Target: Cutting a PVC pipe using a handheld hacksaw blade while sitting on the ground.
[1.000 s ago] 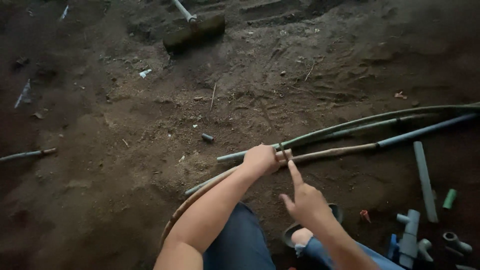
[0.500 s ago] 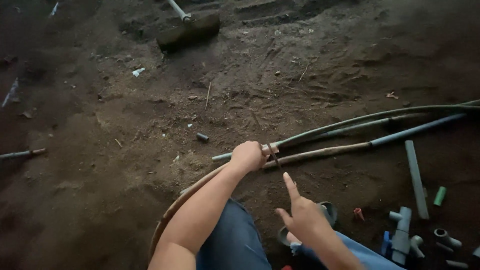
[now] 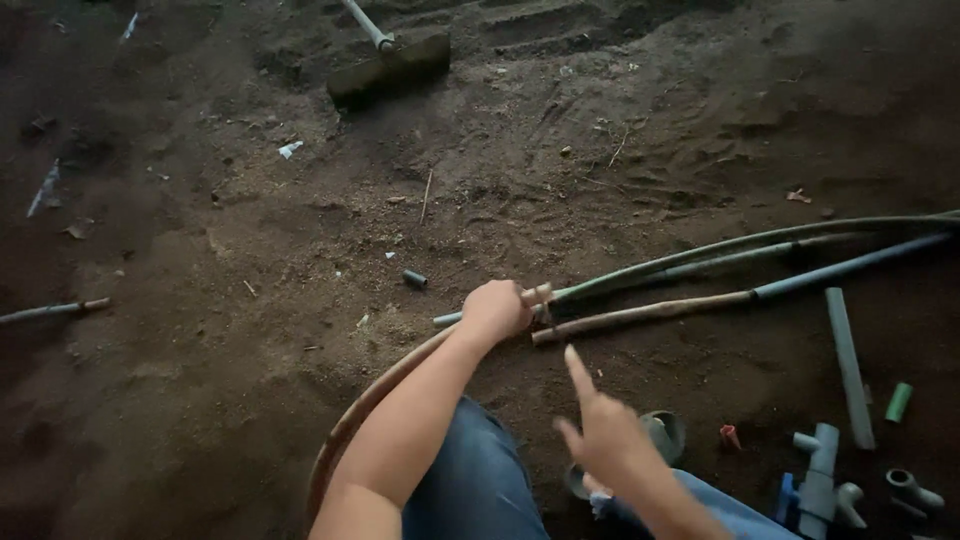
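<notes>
Brown, soil-caked hose (image 3: 380,395) is gripped at its end by the closed left hand (image 3: 495,310), just beside the long pipes (image 3: 700,262) on the dirt floor (image 3: 200,300). Right hand (image 3: 600,435) is empty and open, index finger raised, near grey pipe fittings (image 3: 825,470); joining the hose end seems the step, and it needs careful alignment.

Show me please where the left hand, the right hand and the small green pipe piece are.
left hand (image 3: 495,310), head view, on the knuckles of the fist closed on the curved hose (image 3: 375,395).
right hand (image 3: 600,435), head view, on its back.
green pipe piece (image 3: 899,402), head view, on its middle.
</notes>
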